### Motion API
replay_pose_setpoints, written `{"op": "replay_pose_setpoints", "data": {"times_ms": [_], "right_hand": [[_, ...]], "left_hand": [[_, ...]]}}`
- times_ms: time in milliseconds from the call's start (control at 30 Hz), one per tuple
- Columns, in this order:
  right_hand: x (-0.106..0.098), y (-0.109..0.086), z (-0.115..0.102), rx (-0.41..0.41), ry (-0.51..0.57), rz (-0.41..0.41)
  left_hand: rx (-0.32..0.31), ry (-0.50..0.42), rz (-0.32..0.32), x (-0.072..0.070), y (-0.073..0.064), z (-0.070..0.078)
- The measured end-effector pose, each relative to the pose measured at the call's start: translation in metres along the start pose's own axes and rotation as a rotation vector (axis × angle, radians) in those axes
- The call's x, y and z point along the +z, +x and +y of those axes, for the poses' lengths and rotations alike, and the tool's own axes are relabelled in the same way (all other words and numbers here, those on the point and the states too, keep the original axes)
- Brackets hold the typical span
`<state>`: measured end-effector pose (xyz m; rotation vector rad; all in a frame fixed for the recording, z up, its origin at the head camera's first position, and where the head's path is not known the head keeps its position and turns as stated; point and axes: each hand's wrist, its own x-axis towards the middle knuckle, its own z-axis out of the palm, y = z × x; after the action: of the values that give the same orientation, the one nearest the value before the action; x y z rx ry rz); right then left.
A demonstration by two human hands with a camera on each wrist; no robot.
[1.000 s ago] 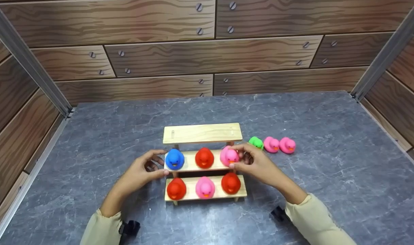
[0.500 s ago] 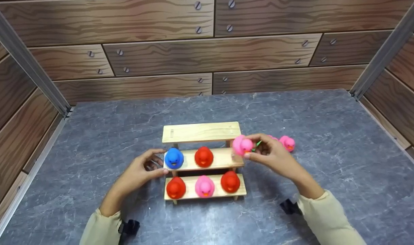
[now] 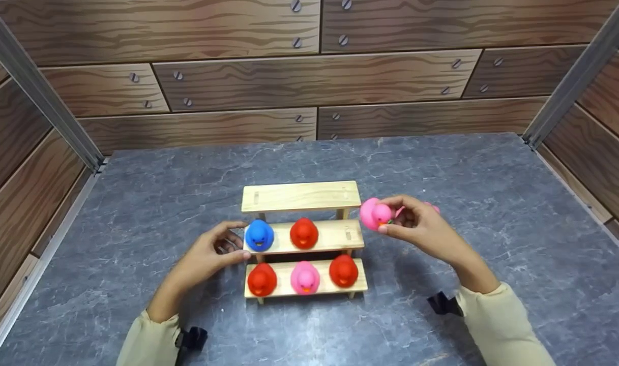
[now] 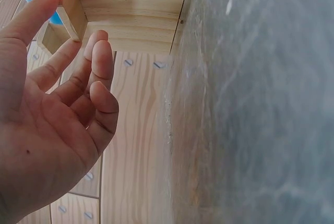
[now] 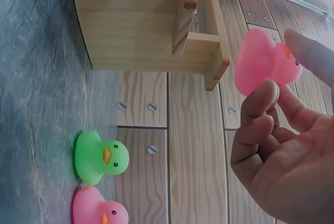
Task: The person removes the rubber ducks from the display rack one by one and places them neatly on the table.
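Note:
My right hand [image 3: 418, 223] pinches a pink rubber duck [image 3: 374, 213] between thumb and fingertips, just right of a three-tier wooden stand [image 3: 301, 197]. In the right wrist view this pink duck is held up level with the stand's upper part. My left hand [image 3: 211, 249] grips the left end of the stand's middle tier, thumb at the front and index finger at the back. A blue duck [image 3: 259, 236] and a red duck [image 3: 304, 233] sit on that tier. On the bottom tier are a red duck [image 3: 262, 279], a pink duck [image 3: 305, 278] and another red duck [image 3: 344, 271].
Right of the stand, a green duck [image 5: 100, 153] and a pink duck [image 5: 99, 208] stand on the grey marbled tabletop [image 3: 187, 178]; in the head view my right hand mostly covers the ducks there. Wood-patterned panels [image 3: 268, 81] enclose the back and sides.
My right hand has lifted the pink duck off the right end of the middle tier and carried it right and back, past the stand's edge. My left hand has stayed put.

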<state>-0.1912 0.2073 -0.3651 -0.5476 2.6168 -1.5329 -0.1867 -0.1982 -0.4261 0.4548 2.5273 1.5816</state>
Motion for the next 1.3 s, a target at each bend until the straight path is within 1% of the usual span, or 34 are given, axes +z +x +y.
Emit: {"op": "replay_pose_setpoints", "data": {"times_ms": [100, 433, 633, 867, 1300], "right_hand": [[-0.002, 0.0, 0.003, -0.002, -0.008, -0.012], [-0.009, 0.0, 0.012, -0.007, -0.031, -0.056], [-0.013, 0.001, 0.018, 0.018, -0.061, -0.073], [-0.017, 0.001, 0.022, 0.0, -0.088, -0.121], [-0.02, 0.003, 0.032, 0.061, -0.111, -0.204]], "left_hand": [[0.008, -0.008, -0.006, 0.0, 0.0, 0.001], [0.004, 0.007, -0.009, -0.001, 0.002, 0.004], [0.003, 0.0, -0.008, -0.001, 0.001, 0.004], [-0.012, -0.003, -0.006, 0.0, 0.0, 0.003], [0.009, -0.002, -0.005, -0.001, 0.0, 0.002]]}}
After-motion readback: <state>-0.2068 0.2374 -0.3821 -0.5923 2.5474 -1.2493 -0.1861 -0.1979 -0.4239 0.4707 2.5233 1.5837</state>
